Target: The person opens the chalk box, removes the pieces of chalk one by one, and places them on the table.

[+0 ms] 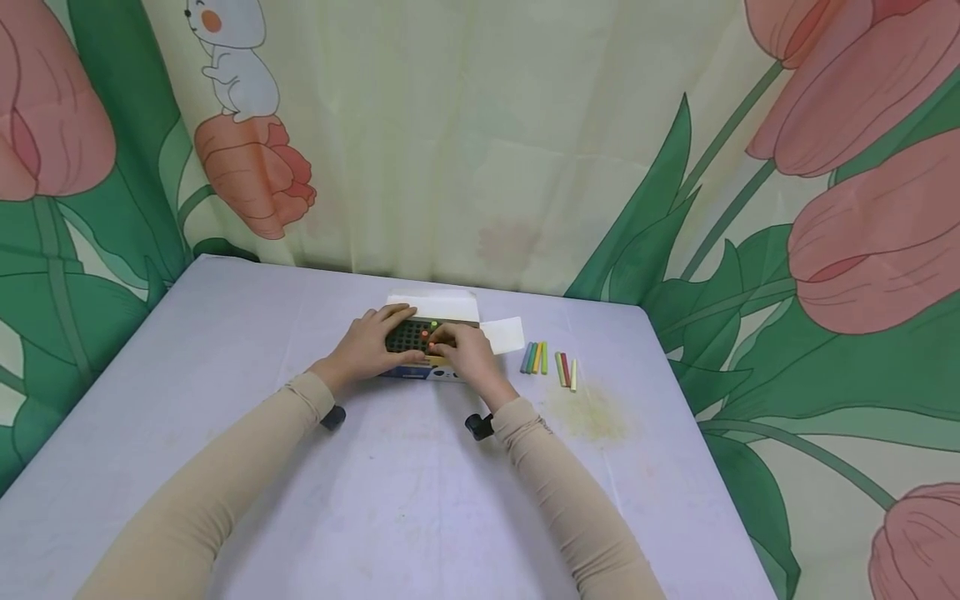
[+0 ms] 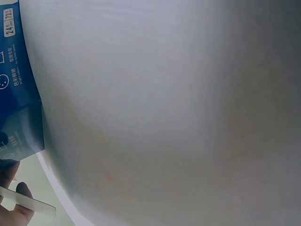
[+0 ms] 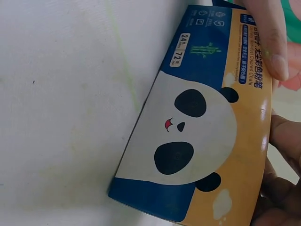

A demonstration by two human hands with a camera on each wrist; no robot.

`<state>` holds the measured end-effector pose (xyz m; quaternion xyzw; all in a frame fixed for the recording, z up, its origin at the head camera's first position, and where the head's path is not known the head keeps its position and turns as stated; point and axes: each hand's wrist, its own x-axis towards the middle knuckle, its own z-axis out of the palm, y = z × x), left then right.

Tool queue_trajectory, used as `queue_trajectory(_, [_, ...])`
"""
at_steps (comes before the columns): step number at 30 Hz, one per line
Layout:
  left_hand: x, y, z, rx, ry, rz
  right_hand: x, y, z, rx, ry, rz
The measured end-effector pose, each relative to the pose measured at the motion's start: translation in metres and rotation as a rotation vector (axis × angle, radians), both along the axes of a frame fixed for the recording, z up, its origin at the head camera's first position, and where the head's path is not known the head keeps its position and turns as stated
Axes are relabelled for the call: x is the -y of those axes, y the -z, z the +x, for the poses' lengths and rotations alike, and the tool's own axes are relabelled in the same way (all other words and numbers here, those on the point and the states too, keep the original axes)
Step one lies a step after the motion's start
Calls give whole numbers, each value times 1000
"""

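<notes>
A chalk box (image 3: 244,141) with a panda face lies on the table, lid turned back, its dark tray (image 1: 406,336) of round holes facing up. My left hand (image 1: 369,343) grips the box's left part, thumb along the front edge and fingers over the far side. A few coloured chalk ends show in the tray, one of them orange (image 1: 424,334). My right hand (image 1: 467,348) bends over the right part of the tray, its fingertips pinching an orange-ended chalk stick (image 1: 432,346). Its lower end is hidden. In the left wrist view, a white flap (image 2: 33,203) crosses the left fingers.
Right of the box lie loose chalk sticks in two groups, one nearer (image 1: 534,357) and one farther right (image 1: 567,371). A white side flap (image 1: 504,335) sticks out from the box. Yellowish dust (image 1: 592,412) marks the white tabletop (image 1: 405,500). A printed curtain (image 1: 465,150) hangs behind.
</notes>
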<state>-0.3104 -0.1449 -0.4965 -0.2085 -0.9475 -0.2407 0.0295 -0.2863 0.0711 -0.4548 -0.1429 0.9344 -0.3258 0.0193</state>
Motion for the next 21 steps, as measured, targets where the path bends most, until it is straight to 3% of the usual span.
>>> queue_trajectory(21, [1,1,0,5,-1,25,-3,-6,-5,26,-36,-151])
